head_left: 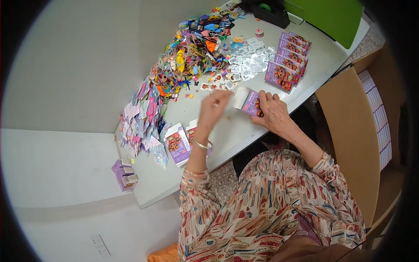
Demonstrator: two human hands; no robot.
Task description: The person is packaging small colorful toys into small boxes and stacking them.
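Fingers (269, 96) of your right hand (276, 115) grasp a small purple printed box (252, 105) by its right end, thumb toward the near side. It is above the bare middle of the pale table (244, 133), in front of your body; you cannot tell from this view whether it rests on the surface. Its open white flap (240, 97) points toward your left hand (215, 107), which is just beside it, blurred, with the fingers apparently curled. Whether that hand pinches anything, you cannot tell.

Under your left forearm, near the bangle (200, 145) at your wrist, lie printed boxes (176, 146) with white flaps out, one partly hidden by your arm. To their left spreads a heap of pastel packets (142, 114), and beyond your left hand rises a large mound of multicoloured trinkets (188, 59) beside the grey panel (87, 78). Small white packets (249, 61) are scattered at the mound's right side, with a few illustrated pieces (223, 83) nearer you. Beyond your right hand, a row of purple boxes (286, 65) stands, overlapping, near the table's right edge. A black tape dispenser (273, 17) and a green board (329, 19) occupy the far end. On your right, a large open carton (345, 126) contains stacked boxes (377, 120).
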